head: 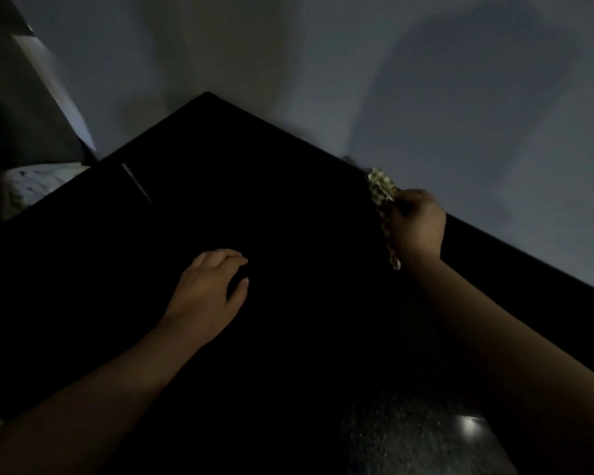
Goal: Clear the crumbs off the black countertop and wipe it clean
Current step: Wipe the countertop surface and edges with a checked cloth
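Observation:
The black countertop (271,186) fills the middle of the dim view and runs into a wall corner at the top. My right hand (415,224) grips a bunched, light checked cloth (381,190) near the counter's back edge by the wall; the cloth sticks out above and below the fist. My left hand (210,289) hovers or rests over the counter's middle with fingers loosely bent, holding nothing. Crumbs cannot be made out on the dark surface.
Grey walls (426,97) meet behind the counter. A pale crumpled thing (35,186) lies beyond the counter's left edge. A thin light strip (138,183) crosses the counter at the left. A speckled, shiny patch (408,437) shows near the bottom.

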`<state>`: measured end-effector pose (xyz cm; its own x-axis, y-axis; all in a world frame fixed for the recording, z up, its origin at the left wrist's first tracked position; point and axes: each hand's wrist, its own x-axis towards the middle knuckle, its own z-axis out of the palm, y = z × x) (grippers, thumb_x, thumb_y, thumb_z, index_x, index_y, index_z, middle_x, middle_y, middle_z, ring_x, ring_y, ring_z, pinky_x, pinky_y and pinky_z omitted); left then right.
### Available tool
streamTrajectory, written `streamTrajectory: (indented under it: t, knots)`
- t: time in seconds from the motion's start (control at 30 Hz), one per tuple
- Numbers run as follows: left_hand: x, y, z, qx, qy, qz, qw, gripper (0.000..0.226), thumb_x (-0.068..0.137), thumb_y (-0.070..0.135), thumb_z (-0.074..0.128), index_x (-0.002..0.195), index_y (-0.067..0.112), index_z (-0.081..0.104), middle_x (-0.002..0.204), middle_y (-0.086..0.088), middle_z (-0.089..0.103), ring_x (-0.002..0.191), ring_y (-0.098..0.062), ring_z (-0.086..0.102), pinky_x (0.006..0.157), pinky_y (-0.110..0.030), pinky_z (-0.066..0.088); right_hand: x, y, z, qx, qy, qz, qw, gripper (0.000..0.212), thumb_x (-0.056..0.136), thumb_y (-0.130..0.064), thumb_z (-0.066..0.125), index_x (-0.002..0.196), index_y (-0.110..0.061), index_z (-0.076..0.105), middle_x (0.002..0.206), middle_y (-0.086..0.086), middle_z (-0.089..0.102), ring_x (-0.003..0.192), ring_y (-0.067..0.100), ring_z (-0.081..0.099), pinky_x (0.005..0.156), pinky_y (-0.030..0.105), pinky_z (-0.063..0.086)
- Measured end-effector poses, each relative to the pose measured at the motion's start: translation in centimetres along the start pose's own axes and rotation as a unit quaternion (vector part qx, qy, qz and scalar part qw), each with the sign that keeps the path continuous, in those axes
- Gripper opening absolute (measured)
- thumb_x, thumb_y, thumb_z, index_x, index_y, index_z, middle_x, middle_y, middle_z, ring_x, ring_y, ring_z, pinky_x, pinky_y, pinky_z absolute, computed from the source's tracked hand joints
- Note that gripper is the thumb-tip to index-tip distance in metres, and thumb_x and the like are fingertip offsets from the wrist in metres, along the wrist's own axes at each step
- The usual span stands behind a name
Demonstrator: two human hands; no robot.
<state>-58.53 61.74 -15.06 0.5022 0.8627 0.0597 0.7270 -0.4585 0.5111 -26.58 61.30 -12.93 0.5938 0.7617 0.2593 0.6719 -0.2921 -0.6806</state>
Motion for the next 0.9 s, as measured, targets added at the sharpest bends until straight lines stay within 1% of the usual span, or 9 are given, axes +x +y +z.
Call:
streamTrajectory:
  t: [0.1,0.27,0.37,0.43,0.57,0.63,0.73,0.83,0.9]
  knots:
    - [1.1,-0.6,0.8,0.029,0.028,-0.013,0.999,0.035,0.091,0.034,0.050,0.120,0.017,0.061,0.122,0.005,0.055,0.116,-0.015,0.045,0.099,-0.032,0.033,3.1,0.8,1.6,-0.016,-0.013,-0.008,1.000,0.017,0.087,-0.016,0.059,0.077,-0.005,0.067,0.088,0.013,0.064,0.083,0.036,0.063,0.072,0.040,0.051]
    - [0.9,-1.9,1.9,0.018,0.064,-0.012,0.998,0.041,0.087,0.043,0.043,0.118,0.025,0.062,0.120,0.012,0.053,0.114,-0.010,0.044,0.097,-0.026,0.025,6.3,1.3,4.3,-0.018,-0.013,-0.010,1.000,0.025,0.089,-0.021,0.056,0.091,-0.001,0.070,0.093,0.018,0.066,0.083,0.036,0.064,0.075,0.045,0.053]
    - [1.2,-2.2,2.1,0.000,0.068,-0.016,0.998,0.040,0.086,0.042,0.044,0.116,0.024,0.063,0.118,0.010,0.055,0.112,-0.013,0.046,0.097,-0.024,0.025,7.8,1.4,5.8,-0.033,-0.026,0.009,0.999,0.026,0.090,-0.025,0.057,0.097,-0.005,0.072,0.093,0.018,0.067,0.085,0.035,0.065,0.074,0.034,0.048]
    - [1.2,-1.9,2.2,-0.004,0.073,-0.014,0.997,0.039,0.086,0.042,0.044,0.115,0.025,0.063,0.119,0.011,0.054,0.112,-0.013,0.047,0.097,-0.024,0.025,8.2,1.3,6.4,-0.031,-0.056,0.034,0.997,0.029,0.091,-0.030,0.058,0.103,-0.007,0.072,0.098,0.019,0.068,0.090,0.034,0.065,0.077,0.032,0.046]
    - [1.2,-2.1,2.3,-0.012,0.080,0.003,0.997,0.036,0.089,0.040,0.043,0.115,0.025,0.061,0.120,0.010,0.054,0.113,-0.013,0.047,0.099,-0.029,0.028,6.8,0.8,7.9,-0.074,-0.018,0.028,0.997,0.026,0.090,-0.016,0.059,0.110,-0.004,0.070,0.110,0.017,0.065,0.102,0.036,0.059,0.088,0.034,0.045]
    - [1.3,-2.1,2.3,-0.015,0.080,0.002,0.997,0.036,0.089,0.039,0.042,0.115,0.024,0.061,0.121,0.008,0.054,0.114,-0.014,0.047,0.099,-0.030,0.029,5.3,0.5,8.1,-0.074,-0.011,-0.008,0.997,0.025,0.088,-0.009,0.060,0.109,-0.003,0.070,0.112,0.016,0.065,0.104,0.035,0.057,0.088,0.030,0.041]
    - [1.3,-2.1,2.2,-0.018,0.076,-0.002,0.997,0.037,0.087,0.039,0.042,0.114,0.023,0.061,0.121,0.008,0.054,0.114,-0.014,0.046,0.097,-0.028,0.028,3.1,0.1,7.7,-0.025,-0.052,-0.064,0.996,0.021,0.083,-0.001,0.064,0.102,-0.002,0.072,0.108,0.013,0.067,0.101,0.032,0.059,0.090,0.030,0.045]
    - [1.3,-2.1,2.2,-0.013,0.070,-0.008,0.997,0.036,0.087,0.039,0.043,0.115,0.024,0.061,0.121,0.009,0.054,0.114,-0.014,0.046,0.098,-0.028,0.027,2.9,-0.2,6.8,0.009,-0.072,-0.060,0.996,0.018,0.082,-0.001,0.067,0.098,-0.001,0.073,0.103,0.012,0.067,0.096,0.028,0.063,0.088,0.033,0.050]
    - [1.3,-2.2,2.3,-0.013,0.072,-0.007,0.997,0.035,0.087,0.038,0.044,0.114,0.024,0.061,0.121,0.009,0.054,0.114,-0.014,0.046,0.098,-0.029,0.028,3.3,-0.2,6.7,-0.006,-0.038,-0.034,0.999,0.016,0.081,-0.001,0.065,0.095,-0.001,0.073,0.102,0.013,0.068,0.095,0.030,0.063,0.083,0.024,0.046]
